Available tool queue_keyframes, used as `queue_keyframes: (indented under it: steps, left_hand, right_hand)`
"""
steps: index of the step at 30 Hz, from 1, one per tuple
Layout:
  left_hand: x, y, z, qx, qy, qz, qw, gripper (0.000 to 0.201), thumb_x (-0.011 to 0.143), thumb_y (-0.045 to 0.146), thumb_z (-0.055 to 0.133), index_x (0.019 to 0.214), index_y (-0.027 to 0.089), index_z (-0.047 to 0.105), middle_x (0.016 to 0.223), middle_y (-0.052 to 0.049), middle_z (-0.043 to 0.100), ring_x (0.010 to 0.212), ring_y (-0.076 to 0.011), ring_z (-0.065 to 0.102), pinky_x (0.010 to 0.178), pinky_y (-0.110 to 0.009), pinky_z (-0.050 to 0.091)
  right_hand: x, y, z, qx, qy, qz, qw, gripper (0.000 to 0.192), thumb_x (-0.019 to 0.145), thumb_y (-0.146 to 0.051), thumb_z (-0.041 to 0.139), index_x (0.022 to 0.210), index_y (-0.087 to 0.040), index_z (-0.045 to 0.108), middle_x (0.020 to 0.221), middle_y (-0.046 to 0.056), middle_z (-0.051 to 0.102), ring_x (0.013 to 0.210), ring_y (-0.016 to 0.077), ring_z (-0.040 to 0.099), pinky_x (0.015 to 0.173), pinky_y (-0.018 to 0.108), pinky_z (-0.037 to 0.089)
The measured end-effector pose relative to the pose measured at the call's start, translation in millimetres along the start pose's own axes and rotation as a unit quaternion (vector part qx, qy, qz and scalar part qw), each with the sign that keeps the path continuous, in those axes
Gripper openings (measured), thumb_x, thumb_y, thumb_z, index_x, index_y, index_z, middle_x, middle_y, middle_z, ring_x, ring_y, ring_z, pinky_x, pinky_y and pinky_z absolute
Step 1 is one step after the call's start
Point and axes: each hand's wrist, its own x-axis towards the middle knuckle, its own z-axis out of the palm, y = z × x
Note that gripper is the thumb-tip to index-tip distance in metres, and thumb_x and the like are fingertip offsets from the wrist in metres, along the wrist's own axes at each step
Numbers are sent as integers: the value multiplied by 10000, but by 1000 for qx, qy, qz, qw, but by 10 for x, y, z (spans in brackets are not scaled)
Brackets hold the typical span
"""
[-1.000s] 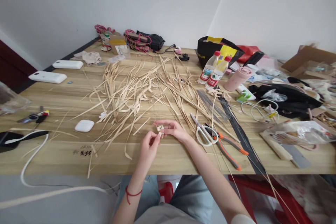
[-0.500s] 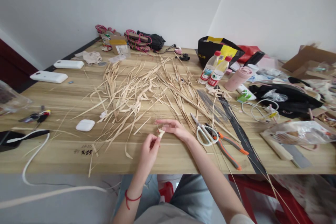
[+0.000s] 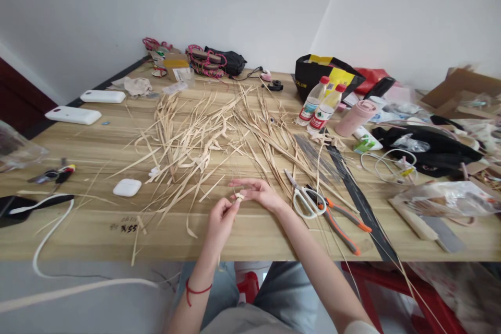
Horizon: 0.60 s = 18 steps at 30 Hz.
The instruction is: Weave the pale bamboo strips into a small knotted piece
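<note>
Near the table's front edge my two hands meet at a small pale woven straw piece point(image 3: 239, 197). My left hand point(image 3: 224, 217) pinches it between thumb and forefinger. From the right, my right hand point(image 3: 261, 193) is closed on the same piece, its fingers pointing left. A few thin wires point(image 3: 237, 180) stick up by the fingertips. Just beyond lies a wide heap of dry straw strips point(image 3: 183, 135). A knobbly braided straw length point(image 3: 213, 142) rests among the strips. Much of the small piece is hidden by my fingers.
White-handled scissors point(image 3: 308, 202) and orange-grey pliers point(image 3: 344, 224) lie right of my right forearm. Two bottles point(image 3: 321, 109) and a pink tumbler point(image 3: 356, 117) stand behind them. A white earbud case point(image 3: 127, 187) sits at left. Bags and clutter fill the right side.
My left hand has shifted slightly up and left, and the small straw piece has turned a little between the fingers. Both hands keep their hold on it.
</note>
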Motion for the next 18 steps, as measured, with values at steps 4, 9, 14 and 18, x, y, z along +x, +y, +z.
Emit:
queue_keyframes:
  steps: [4, 9, 14, 18]
  left_hand:
    - [-63, -39, 48, 6, 13, 8, 1000, 414, 741, 496, 559, 534, 185, 379, 444, 69, 362, 422, -69, 312, 429, -200, 254]
    - [-85, -84, 43, 47, 26, 37, 998, 311, 766, 454, 537, 619, 186, 482, 503, 46, 455, 459, -96, 405, 459, -211, 315]
    - [-12, -84, 50, 22, 28, 42, 999, 267, 749, 429, 565, 793, 168, 600, 663, -30, 628, 626, -167, 592, 597, -259, 449]
    - [36, -17, 63, -16, 54, 13, 998, 278, 684, 422, 645, 736, 150, 617, 660, -40, 653, 612, -170, 617, 600, -260, 469]
  right_hand:
    - [0, 18, -6, 18, 1, 13, 1000, 517, 690, -316, 710, 1177, -200, 581, 1271, 112, 558, 952, 237, 653, 867, 410, 497]
    - [7, 13, -27, 16, 16, 10, 1000, 519, 690, -336, 711, 1172, -190, 588, 1255, 114, 571, 947, 239, 653, 876, 413, 490]
    - [16, -1, -25, -14, 37, 0, 999, 507, 676, -335, 719, 1149, -187, 610, 1206, 100, 609, 995, 238, 635, 954, 425, 431]
    - [21, 18, -9, -16, 36, -3, 999, 510, 656, -331, 734, 1133, -187, 622, 1187, 93, 623, 1027, 233, 621, 976, 417, 415]
